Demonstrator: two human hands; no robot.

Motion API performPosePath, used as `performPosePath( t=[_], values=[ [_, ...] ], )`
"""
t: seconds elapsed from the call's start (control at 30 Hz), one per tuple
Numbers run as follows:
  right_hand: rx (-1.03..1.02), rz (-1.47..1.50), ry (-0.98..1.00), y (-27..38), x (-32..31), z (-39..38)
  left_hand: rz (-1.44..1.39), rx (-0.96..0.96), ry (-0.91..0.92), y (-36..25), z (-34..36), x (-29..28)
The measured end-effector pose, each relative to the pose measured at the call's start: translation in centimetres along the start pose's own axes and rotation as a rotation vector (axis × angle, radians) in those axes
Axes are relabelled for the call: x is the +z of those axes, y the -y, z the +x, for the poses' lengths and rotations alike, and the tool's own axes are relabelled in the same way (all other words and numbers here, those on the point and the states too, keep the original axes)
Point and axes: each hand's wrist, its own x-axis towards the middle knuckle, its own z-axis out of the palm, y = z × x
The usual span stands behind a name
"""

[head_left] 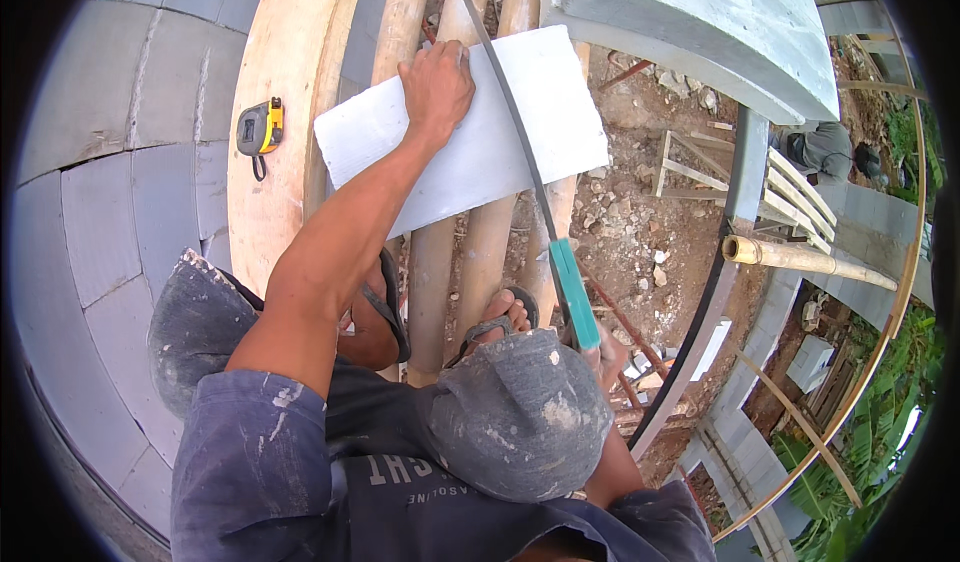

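My left hand presses down on a pale lightweight concrete block, its fingers bent near the far edge. The block lies at a slant across round bamboo poles. Over its right part stands the long dark blade of a handsaw, tip pointing away from me. Low on the right, my right hand is closed round the saw's teal handle, partly hidden behind it and my knee. Whether the blade has cut into the block cannot be made out.
A yellow and black tape measure rests on a wooden plank at left, beside a block wall. My sandalled feet are on the poles. Rubble ground shows far below. A large grey block stands far right; a person crouches below.
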Motion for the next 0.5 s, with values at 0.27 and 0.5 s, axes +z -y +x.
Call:
performPosePath(
  t=[0.27, 0.5],
  values=[
    [-0.022, -0.041, -0.053, -0.7, -1.2, -2.5, 0.020, -0.007, -0.021, 0.7, 0.3, 0.1],
    [-0.010, 0.093, -0.019, 3.3, 5.9, 11.6, -0.020, 0.063, -0.041, 1.1, 0.3, 0.5]
  ],
)
